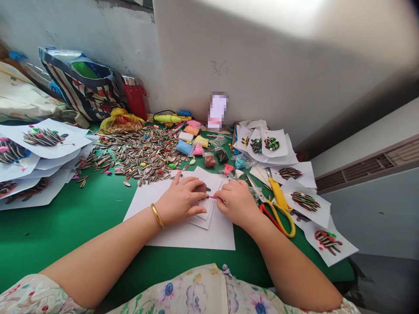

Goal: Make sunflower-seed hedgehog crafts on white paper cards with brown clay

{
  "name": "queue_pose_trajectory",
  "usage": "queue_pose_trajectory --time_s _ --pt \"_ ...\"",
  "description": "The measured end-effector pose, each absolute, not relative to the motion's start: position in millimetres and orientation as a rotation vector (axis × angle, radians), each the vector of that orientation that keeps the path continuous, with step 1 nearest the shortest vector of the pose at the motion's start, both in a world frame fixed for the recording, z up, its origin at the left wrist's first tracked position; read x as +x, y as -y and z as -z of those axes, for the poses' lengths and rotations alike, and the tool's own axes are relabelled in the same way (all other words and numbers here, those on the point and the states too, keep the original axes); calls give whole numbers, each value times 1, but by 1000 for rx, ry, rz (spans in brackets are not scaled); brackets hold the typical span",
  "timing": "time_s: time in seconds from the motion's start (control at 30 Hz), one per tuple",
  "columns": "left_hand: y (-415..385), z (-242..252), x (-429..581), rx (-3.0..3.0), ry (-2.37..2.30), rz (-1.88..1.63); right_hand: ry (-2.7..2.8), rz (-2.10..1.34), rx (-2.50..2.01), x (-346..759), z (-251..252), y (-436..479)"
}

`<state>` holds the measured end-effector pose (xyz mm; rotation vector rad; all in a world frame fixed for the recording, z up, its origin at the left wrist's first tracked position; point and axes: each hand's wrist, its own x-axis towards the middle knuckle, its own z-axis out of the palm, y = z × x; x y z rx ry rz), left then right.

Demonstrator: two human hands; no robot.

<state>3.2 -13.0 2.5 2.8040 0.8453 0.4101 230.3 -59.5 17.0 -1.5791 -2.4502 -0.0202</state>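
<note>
My left hand [182,198], with a gold bangle on the wrist, rests on a small white paper card [205,208] and presses it down, fingers curled and the forefinger stretched forward. My right hand [236,201] is closed in a pinch on a thin pink stick [213,197] whose tip points at the card between the hands. Both lie on a larger white sheet [183,233] on the green table [81,218]. A heap of striped sunflower seeds [140,152] spreads just beyond my left hand.
Yellow-and-red scissors [278,209] lie right of my right hand. Small bags of coloured clay [196,144] sit behind the seeds. Finished seed pictures on paper lie at the left [46,137] and right [304,200]. A striped bag [81,87] and red flask [135,98] stand against the wall.
</note>
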Motion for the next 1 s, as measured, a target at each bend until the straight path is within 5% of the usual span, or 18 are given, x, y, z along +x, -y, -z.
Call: queue_pose_trajectory --time_s 1.0 --pt "15 -8 5 2720 -836 -440 2374 50 -1572 236 -15 55"
